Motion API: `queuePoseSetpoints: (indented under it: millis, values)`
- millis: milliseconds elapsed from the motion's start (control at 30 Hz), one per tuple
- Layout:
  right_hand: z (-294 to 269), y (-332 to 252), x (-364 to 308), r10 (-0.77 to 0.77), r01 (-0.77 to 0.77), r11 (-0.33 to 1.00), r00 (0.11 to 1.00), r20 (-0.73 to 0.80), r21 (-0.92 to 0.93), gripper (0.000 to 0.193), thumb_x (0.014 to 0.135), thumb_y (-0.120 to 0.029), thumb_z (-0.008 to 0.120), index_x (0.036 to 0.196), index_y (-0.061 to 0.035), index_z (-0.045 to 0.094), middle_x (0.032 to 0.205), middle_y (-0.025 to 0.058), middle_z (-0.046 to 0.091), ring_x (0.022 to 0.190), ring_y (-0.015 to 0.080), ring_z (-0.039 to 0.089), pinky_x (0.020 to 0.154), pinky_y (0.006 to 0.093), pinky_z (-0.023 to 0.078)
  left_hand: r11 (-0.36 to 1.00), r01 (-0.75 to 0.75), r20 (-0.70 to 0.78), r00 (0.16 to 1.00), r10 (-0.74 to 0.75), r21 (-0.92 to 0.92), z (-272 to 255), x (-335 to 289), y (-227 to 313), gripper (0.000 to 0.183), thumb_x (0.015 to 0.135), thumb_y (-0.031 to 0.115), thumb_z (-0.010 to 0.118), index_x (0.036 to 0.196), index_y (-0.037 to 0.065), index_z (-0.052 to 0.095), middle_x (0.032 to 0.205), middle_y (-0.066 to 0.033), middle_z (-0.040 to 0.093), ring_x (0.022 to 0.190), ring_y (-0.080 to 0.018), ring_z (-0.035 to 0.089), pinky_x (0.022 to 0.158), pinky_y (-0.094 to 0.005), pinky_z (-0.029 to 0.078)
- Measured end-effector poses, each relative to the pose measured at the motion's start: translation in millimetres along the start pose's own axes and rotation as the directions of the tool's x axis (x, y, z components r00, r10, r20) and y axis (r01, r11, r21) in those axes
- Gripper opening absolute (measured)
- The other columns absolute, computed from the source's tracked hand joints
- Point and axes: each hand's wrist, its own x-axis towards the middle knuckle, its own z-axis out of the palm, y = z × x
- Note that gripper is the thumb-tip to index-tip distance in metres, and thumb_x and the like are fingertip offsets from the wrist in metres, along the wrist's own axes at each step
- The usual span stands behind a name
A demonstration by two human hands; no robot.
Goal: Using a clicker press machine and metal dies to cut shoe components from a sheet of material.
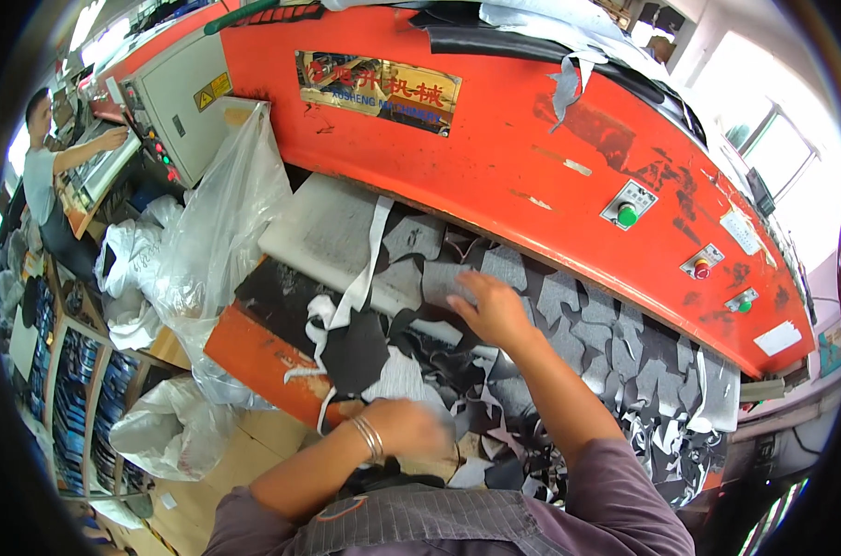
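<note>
My right hand [495, 310] reaches over the press bed, thumb and fingers apart, its fingertips at the edge of a grey cut piece [444, 281]. Low in front of me, my left hand [407, 428] is smeared by motion, so its fingers and anything in them cannot be made out. Metal bangles circle that wrist. Beyond the left hand lie a dark sheet piece [356, 354] and a pale grey piece [395, 375]. Grey and black cut pieces [559, 304] cover the bed to the right. A long white strip [370, 259] trails over the bed's pale board [314, 227].
A large orange press [513, 139] with green and red buttons spans the far side. Clear plastic bags [221, 213] hang at its left, beside a shelf with blue dies [73, 408]. Scraps [661, 445] pile at the near right edge. Another person [50, 176] stands far left.
</note>
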Motion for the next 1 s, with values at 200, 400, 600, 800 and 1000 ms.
queuePoseSetpoints:
  millis: [200,400,600,800,1000]
  values:
    - [51,-16,48,0.051,-0.073,0.874,0.997,-0.059,-0.480,0.026,0.076,-0.029,0.069,0.092,-0.0097,0.061,0.105,0.0085,0.062,0.100,0.0236,0.056,0.085,0.0389,0.039,0.960,-0.126,-0.830,0.482,0.281,0.252,-33,71,-72,0.043,0.087,0.032,0.057,0.116,0.000,0.058,0.123,-0.0173,0.057,0.118,-0.0338,0.051,0.098,-0.0441,0.040]
    - [36,-11,-5,-0.138,0.107,0.980,0.974,-0.182,-0.171,0.019,0.079,-0.020,0.067,0.090,-0.0069,0.059,0.090,0.0132,0.062,0.085,0.0298,0.057,0.078,0.0393,0.040,0.974,-0.085,-0.736,0.641,0.216,0.212,-15,70,-94,0.063,0.092,0.042,0.050,0.136,-0.003,0.042,0.147,-0.0188,0.034,0.138,-0.0333,0.028,0.113,-0.0449,0.021]
    - [-7,-98,-114,0.134,-0.059,0.919,0.977,-0.166,0.391,0.017,0.090,-0.014,0.060,0.100,-0.0014,0.054,0.098,0.0201,0.060,0.088,0.0363,0.059,0.077,0.0409,0.048,0.467,-0.746,-0.762,0.614,0.208,-0.474,17,37,-31,0.087,0.092,0.049,0.053,0.145,-0.008,0.014,0.150,-0.0229,0.023,0.139,-0.0272,0.024,0.112,-0.0335,0.021]
    - [4,-142,-191,0.448,-0.268,0.722,0.883,-0.137,0.638,0.012,0.096,-0.009,0.052,0.104,-0.0006,0.050,0.108,0.0163,0.064,0.091,0.0176,0.064,0.078,0.0321,0.050,0.266,-0.735,-0.694,0.677,0.243,-0.624,63,14,1,0.070,0.094,0.040,0.056,0.142,-0.003,0.030,0.131,-0.0151,0.050,0.120,-0.0211,0.049,0.099,-0.0302,0.038]
    - [-20,-153,-259,0.462,-0.373,0.785,0.884,-0.067,0.496,0.013,0.090,-0.009,0.059,0.100,-0.0017,0.054,0.092,0.0164,0.063,0.081,0.0296,0.063,0.072,0.0379,0.050,0.730,-0.491,-0.432,0.853,0.292,-0.476,94,15,-25,0.023,0.095,0.022,0.053,0.096,0.001,0.062,0.068,-0.0072,0.068,0.063,-0.0177,0.068,0.053,-0.0309,0.051]
